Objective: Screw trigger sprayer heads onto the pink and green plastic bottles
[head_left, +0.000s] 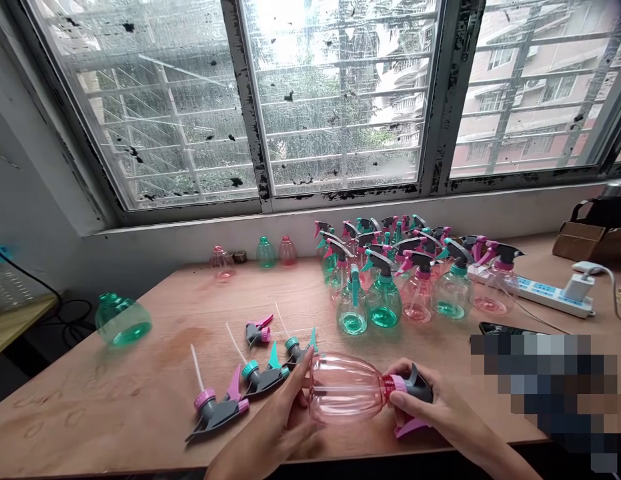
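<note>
A clear pink spray bottle [347,393] lies sideways in the air between my hands, just above the table's front edge. My left hand [277,420] is closed around its base. At the neck, my right hand [435,403] has thumb and fingers on the pink collar of a grey spray head [419,385], whose pink trigger points down. The dip tube runs inside the bottle. Left of my hands lie several loose spray heads: a pink-collared one [215,410] in front, a teal-collared one [264,379], and others behind. Whether the collar is fully seated I cannot tell.
Several spray bottles with heads [385,300] stand grouped at the back right. Headless bottles include a green one [123,323] at the left edge and a pink one [287,252] by the wall. A power strip [540,293] and dark phone-like object [495,328] lie right.
</note>
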`<state>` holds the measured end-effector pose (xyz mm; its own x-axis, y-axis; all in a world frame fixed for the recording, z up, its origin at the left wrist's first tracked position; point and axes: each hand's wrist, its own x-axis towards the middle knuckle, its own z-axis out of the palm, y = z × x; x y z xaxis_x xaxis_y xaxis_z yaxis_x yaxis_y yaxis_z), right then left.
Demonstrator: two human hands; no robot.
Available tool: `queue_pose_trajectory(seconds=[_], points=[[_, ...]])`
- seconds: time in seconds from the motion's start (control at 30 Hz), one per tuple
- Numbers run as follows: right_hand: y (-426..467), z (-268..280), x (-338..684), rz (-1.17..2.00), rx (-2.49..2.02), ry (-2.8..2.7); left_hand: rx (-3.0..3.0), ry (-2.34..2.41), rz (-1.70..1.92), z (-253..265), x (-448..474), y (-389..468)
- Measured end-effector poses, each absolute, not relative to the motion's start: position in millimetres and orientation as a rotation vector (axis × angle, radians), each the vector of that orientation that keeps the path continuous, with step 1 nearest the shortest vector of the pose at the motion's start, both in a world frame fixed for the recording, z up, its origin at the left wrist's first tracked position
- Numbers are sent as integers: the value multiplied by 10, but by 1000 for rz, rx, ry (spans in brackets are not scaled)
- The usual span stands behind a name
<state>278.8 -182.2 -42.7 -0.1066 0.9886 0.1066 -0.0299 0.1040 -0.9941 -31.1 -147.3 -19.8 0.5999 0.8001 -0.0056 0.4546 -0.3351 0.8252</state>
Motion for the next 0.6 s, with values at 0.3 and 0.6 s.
queue_pose_trajectory(seconds=[0.3, 0.6], points=[[-1817, -475, 2814, 1169, -1066, -1387, 1944, 954, 511, -121, -300, -1472], [-1810, -488, 2810, 1237, -1026, -1354, 1858, 974, 566, -206, -277, -1474]])
